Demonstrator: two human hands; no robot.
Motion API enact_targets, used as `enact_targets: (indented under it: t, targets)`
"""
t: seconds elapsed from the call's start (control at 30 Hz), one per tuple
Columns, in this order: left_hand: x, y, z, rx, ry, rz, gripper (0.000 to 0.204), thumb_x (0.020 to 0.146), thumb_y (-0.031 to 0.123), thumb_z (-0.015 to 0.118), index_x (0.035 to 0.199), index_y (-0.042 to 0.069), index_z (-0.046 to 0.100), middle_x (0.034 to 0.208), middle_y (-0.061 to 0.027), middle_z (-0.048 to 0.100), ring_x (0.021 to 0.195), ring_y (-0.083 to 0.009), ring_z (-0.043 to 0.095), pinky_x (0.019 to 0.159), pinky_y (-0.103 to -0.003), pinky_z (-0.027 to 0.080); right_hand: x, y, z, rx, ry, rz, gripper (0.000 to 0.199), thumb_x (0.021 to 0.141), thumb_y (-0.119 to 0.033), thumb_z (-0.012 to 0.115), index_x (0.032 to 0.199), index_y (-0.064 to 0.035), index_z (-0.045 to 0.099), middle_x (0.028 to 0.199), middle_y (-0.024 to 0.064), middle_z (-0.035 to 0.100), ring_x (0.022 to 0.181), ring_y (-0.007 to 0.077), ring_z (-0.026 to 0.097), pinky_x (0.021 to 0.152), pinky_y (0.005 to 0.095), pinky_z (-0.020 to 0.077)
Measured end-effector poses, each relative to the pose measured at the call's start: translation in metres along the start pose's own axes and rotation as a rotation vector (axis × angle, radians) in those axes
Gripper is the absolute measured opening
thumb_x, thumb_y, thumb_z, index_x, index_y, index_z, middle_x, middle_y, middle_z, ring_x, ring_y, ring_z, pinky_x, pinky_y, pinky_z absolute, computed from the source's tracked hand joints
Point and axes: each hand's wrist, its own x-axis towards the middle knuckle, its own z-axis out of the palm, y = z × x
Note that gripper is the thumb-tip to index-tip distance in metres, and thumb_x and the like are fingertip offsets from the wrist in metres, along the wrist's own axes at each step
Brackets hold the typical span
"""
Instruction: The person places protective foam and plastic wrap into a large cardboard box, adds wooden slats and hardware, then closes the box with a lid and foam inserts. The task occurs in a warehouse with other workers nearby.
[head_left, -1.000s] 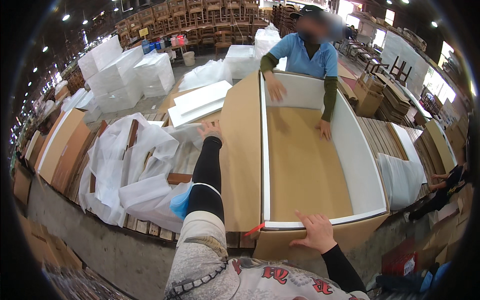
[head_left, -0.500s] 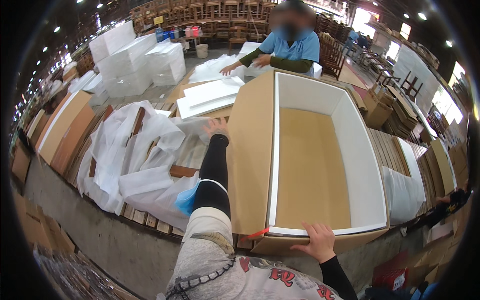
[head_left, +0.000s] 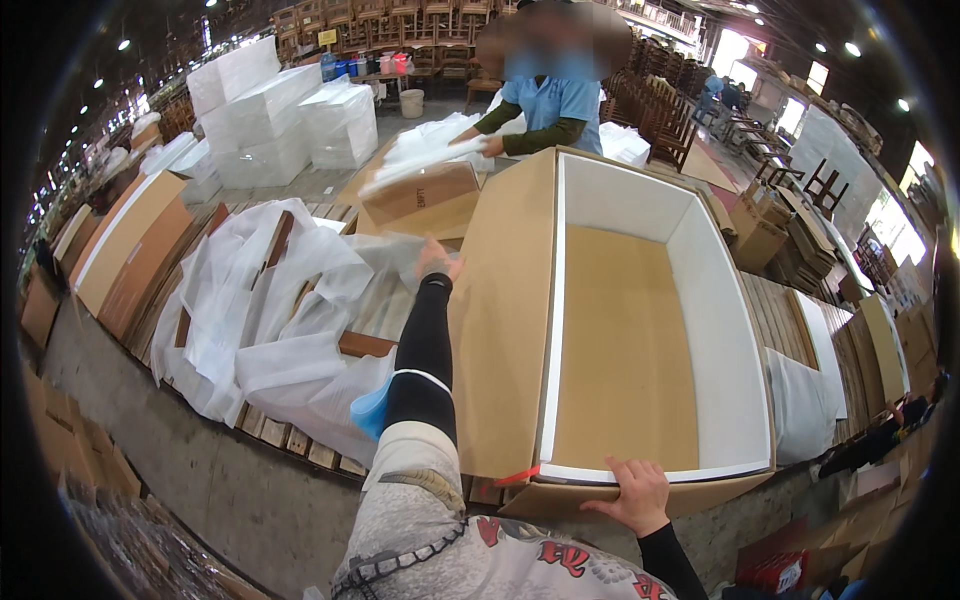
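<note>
A large open cardboard box [head_left: 505,350], lined with white foam boards [head_left: 735,350], stands in front of me. My right hand [head_left: 640,495] grips its near edge, fingers over the white rim and thumb on the outer wall. Across the box's left side, my left hand [head_left: 438,262] reaches forward, its fingers apart beside the far end of a translucent foam wrap sheet [head_left: 300,310]. That sheet lies loosely over brown wooden parts [head_left: 365,344]. Beyond, a co-worker in a blue shirt [head_left: 560,105] holds white foam boards [head_left: 425,165] above a smaller cardboard carton [head_left: 420,200].
A slatted wooden bench [head_left: 775,290] carries the boxes. White wrapped blocks [head_left: 255,120] are stacked at the far left, near a white bucket [head_left: 411,103]. Brown board panels [head_left: 125,235] stand at the left. Wooden chairs [head_left: 670,130] are piled behind the co-worker.
The co-worker has lifted the white foam boards off the smaller carton, showing its side. My left hand has turned slightly, its fingers drawn closer together. My right hand stays on the box edge.
</note>
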Motion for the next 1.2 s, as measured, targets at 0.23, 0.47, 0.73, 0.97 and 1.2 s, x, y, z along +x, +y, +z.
enact_targets:
  t: [0.23,0.47,0.73,0.97,1.2]
  targets:
    - [0.023,0.017,-0.029,-1.439,0.087,-0.458,0.116,0.078,0.079,0.065,0.160,0.008,0.024,0.160,-0.0280,0.028,0.148,-0.0441,0.027,0.115,-0.065,0.025,0.001,0.002,-0.005,0.053,-0.020,-0.018,0.082,0.059,-0.065,0.085,0.117,-0.0106,0.068,0.101,0.0095,0.069,0.092,0.0296,0.066,0.080,0.0415,0.0499]
    - [-0.018,0.086,-0.088,-1.805,-0.194,-0.273,0.137,0.072,0.086,0.064,0.162,0.018,-0.015,0.167,-0.0262,0.000,0.153,-0.0488,0.011,0.115,-0.073,0.018,0.018,0.064,-0.015,1.159,-0.189,0.445,0.071,0.093,-0.042,0.071,0.149,-0.0082,0.043,0.130,0.0151,0.061,0.117,0.0287,0.064,0.094,0.0438,0.0536]
    - [-0.115,0.199,-0.046,-1.172,-0.782,-0.422,0.113,0.087,0.050,0.075,0.162,0.011,0.000,0.161,-0.0310,0.017,0.129,-0.0488,0.052,0.096,-0.065,0.051,0.158,0.224,-0.032,1.887,0.108,0.811,0.083,0.093,-0.060,0.062,0.153,-0.0116,0.031,0.135,0.0216,0.049,0.129,0.0370,0.048,0.090,0.0562,0.0534]
    - [-0.241,0.272,0.026,-0.509,-0.882,0.023,0.109,0.085,0.050,0.077,0.158,-0.002,0.016,0.143,-0.0263,0.044,0.126,-0.0336,0.052,0.091,-0.052,0.053,0.145,0.281,-0.028,1.671,0.236,0.712,0.050,0.097,-0.031,0.061,0.137,-0.0086,0.042,0.119,0.0136,0.058,0.106,0.0293,0.066,0.079,0.0440,0.0588]
    - [-0.267,0.245,0.144,0.188,-0.699,0.326,0.115,0.074,0.051,0.081,0.150,-0.014,0.024,0.141,-0.0352,0.050,0.130,-0.0417,0.054,0.109,-0.040,0.045,0.143,0.352,0.028,1.399,-0.106,0.992,0.070,0.089,-0.046,0.069,0.140,-0.0043,0.044,0.130,0.0148,0.047,0.111,0.0290,0.051,0.096,0.0571,0.0481]
